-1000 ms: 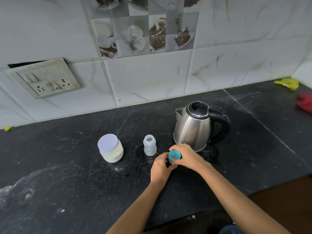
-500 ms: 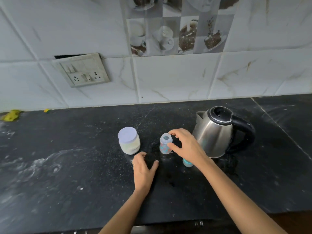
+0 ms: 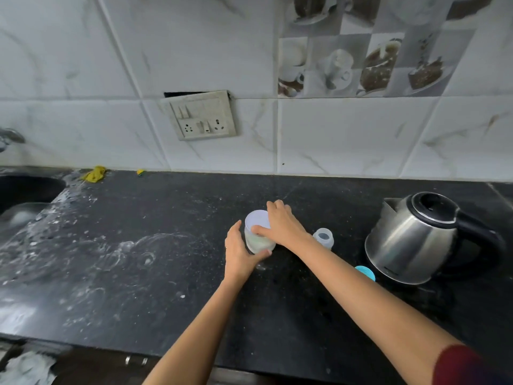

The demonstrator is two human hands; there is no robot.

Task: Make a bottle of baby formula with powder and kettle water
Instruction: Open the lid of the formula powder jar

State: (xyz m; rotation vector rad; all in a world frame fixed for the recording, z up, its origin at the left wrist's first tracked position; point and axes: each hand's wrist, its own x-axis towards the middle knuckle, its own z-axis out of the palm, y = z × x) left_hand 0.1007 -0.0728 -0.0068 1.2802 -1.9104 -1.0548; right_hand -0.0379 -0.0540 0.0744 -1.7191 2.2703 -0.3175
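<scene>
A small powder jar [image 3: 256, 240] with a pale lilac lid [image 3: 256, 219] stands on the black counter [image 3: 166, 273]. My left hand [image 3: 240, 252] wraps around the jar's body from the left. My right hand [image 3: 283, 225] lies over the lid, fingers curled on its rim. To the right stands the open clear baby bottle [image 3: 323, 237], uncapped. Its teal cap [image 3: 366, 272] lies on the counter, partly hidden by my right forearm. The steel kettle [image 3: 410, 240] with a black lid and handle stands at the far right.
A dark sink [image 3: 25, 190] sits at the far left, with wet smears across the counter beside it. A yellow scrap [image 3: 95, 174] lies by the tiled wall. A socket plate [image 3: 202, 115] is mounted on the wall. The counter's front edge runs along the bottom.
My right hand left the bottle's mouth and moved left onto the jar's lid. My left hand rose from the counter and took hold of the jar. The view has swung left.
</scene>
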